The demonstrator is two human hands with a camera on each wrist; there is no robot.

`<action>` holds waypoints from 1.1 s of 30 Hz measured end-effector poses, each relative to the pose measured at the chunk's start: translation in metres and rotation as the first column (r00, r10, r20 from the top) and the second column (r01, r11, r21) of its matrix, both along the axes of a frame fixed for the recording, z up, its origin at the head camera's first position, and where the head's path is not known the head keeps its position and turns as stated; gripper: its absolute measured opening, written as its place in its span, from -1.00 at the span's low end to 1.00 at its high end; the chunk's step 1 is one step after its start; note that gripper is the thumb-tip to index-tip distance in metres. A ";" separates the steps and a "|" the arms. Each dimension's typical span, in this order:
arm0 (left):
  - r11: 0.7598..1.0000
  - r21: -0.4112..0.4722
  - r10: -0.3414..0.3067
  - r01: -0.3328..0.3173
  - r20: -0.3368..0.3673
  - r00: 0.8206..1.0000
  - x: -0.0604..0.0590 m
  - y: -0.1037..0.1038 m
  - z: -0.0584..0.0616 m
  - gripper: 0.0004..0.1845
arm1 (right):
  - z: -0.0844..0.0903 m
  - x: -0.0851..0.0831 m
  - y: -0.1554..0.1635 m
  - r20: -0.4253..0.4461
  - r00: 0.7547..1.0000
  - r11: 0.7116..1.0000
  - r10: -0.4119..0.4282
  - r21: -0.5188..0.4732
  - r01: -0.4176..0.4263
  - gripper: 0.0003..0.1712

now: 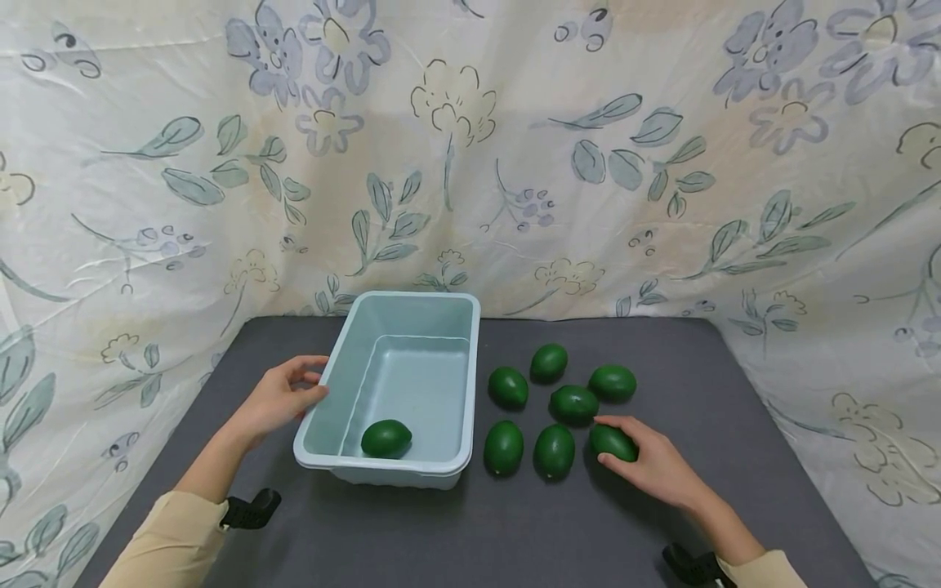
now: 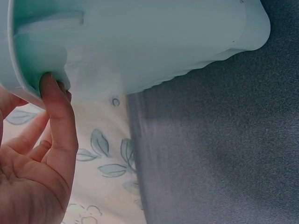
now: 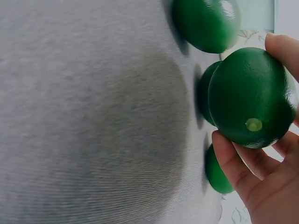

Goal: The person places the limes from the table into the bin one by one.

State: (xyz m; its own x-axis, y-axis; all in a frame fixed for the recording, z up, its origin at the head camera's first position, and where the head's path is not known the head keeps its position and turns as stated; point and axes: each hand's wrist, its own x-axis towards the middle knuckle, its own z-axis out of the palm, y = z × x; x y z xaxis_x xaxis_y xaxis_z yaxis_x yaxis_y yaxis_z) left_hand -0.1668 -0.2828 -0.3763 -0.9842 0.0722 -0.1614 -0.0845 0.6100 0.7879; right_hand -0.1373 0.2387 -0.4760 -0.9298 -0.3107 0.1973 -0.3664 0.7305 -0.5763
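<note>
A pale blue-green plastic bin (image 1: 425,384) stands on the table, with one green lime (image 1: 385,439) lying inside near its front end. My left hand (image 1: 283,396) grips the bin's left rim; in the left wrist view the fingers (image 2: 60,121) hook over the edge of the bin (image 2: 163,42). In my right hand (image 1: 657,461) a lime (image 1: 613,443) is pinched between thumb and fingers. The right wrist view shows this lime (image 3: 252,98) with its pale stem end facing the camera, seemingly just off the cloth.
Several loose limes (image 1: 555,452) lie in a loose group between the bin and my right hand. A dark grey cloth (image 1: 515,531) covers the table. Behind it and at the sides hangs a floral curtain (image 1: 500,269).
</note>
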 end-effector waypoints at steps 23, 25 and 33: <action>1.000 -0.009 0.007 -0.007 -0.003 1.000 0.001 0.002 -0.001 -0.41 | 0.025 -0.024 -0.020 0.010 1.000 0.999 -0.015 -0.046 0.015 -0.38; 1.000 -0.008 0.008 -0.008 -0.001 1.000 0.001 0.002 -0.001 -0.41 | 0.027 -0.027 -0.022 0.004 1.000 0.999 -0.013 -0.048 0.013 -0.38; 1.000 -0.005 0.010 -0.010 0.001 1.000 0.001 0.002 0.000 -0.41 | 0.040 -0.039 -0.034 -0.012 1.000 0.996 0.024 -0.085 -0.024 -0.37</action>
